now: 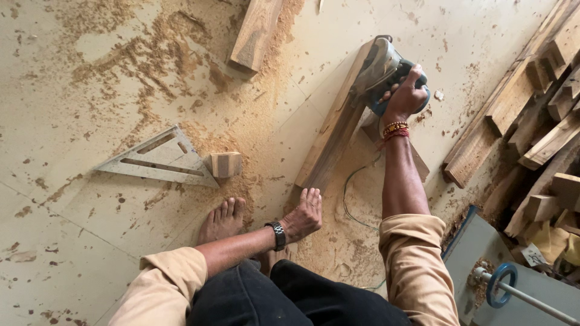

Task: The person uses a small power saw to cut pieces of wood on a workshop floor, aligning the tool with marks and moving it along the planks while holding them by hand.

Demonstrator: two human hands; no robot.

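Fingers of the right hand [406, 93] wrap shut around the handle of a grey and blue power saw [386, 69] sitting on the far end of a long rough plank [331, 136], which lies on the floor's middle. Left hand [304, 216] presses flat, fingers spread, at the plank's near end; it could slip, and the green cord [349, 199] trails close by. Sawdust coats the smooth floor [72, 241]; a metal triangular square [158, 160] and small wood block [226, 164] lie left
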